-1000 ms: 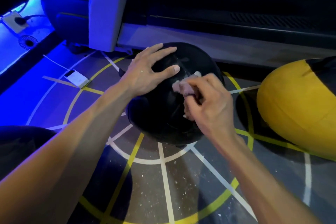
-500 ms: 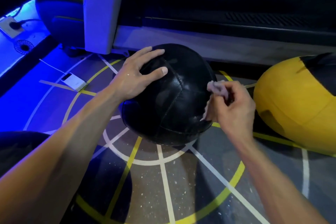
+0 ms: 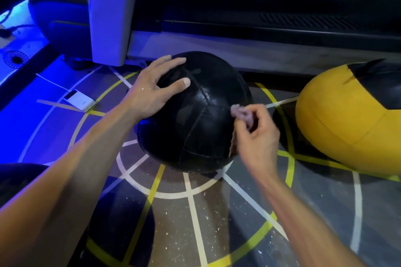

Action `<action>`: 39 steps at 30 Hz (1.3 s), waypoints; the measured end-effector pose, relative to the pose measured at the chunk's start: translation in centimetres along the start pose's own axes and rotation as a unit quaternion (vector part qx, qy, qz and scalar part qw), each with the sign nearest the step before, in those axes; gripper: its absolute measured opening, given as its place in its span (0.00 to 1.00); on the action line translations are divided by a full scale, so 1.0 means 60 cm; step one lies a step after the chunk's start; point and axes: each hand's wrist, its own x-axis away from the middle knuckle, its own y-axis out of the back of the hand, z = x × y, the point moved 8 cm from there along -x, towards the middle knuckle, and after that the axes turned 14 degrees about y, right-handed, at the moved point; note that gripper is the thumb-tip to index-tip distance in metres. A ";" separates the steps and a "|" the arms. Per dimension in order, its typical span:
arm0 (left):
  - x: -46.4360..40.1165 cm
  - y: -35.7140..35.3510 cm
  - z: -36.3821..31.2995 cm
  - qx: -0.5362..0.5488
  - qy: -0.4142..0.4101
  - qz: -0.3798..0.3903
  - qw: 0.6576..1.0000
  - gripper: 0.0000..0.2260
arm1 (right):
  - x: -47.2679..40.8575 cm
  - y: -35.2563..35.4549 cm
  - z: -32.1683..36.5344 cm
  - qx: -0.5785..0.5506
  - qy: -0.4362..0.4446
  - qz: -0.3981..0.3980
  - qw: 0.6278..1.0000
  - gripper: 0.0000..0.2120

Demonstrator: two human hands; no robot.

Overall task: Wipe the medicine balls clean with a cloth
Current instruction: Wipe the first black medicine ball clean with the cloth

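Observation:
A black leather medicine ball (image 3: 199, 123) sits on the marked gym floor at the centre of the view. My left hand (image 3: 152, 91) rests flat on its upper left side, fingers spread. My right hand (image 3: 256, 134) grips a small pale cloth (image 3: 239, 112) and holds it against the ball's right side. A second medicine ball (image 3: 347, 119), yellow with a black panel, lies on the floor to the right, partly cut off by the frame edge.
A white post (image 3: 108, 13) and a dark machine base (image 3: 260, 28) stand behind the ball. A small white device (image 3: 80, 101) with a cable lies on the floor at left. Another dark rounded object (image 3: 19, 180) shows at the lower left edge.
My right hand carried the cloth from the ball's top front across to its right side. The left hand stayed on the ball's upper left.

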 end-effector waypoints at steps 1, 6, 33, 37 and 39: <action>-0.001 0.002 0.000 -0.001 0.001 -0.001 1.000 0.23 | 0.024 -0.022 0.015 -0.024 0.016 0.035 0.999 0.06; 0.005 0.001 -0.003 0.005 0.002 0.006 1.000 0.23 | 0.124 -0.082 0.059 0.028 0.148 0.191 0.970 0.09; 0.052 0.050 0.047 -0.131 -0.047 -0.053 0.989 0.32 | 0.035 -0.111 0.045 0.025 0.171 0.159 0.972 0.05; 0.051 0.051 0.050 -0.118 -0.048 -0.059 0.990 0.32 | -0.014 -0.062 -0.039 0.009 -0.041 0.002 0.999 0.05; 0.046 0.051 0.051 -0.120 -0.052 -0.062 0.989 0.32 | 0.018 -0.089 0.004 -0.015 0.021 0.047 0.999 0.04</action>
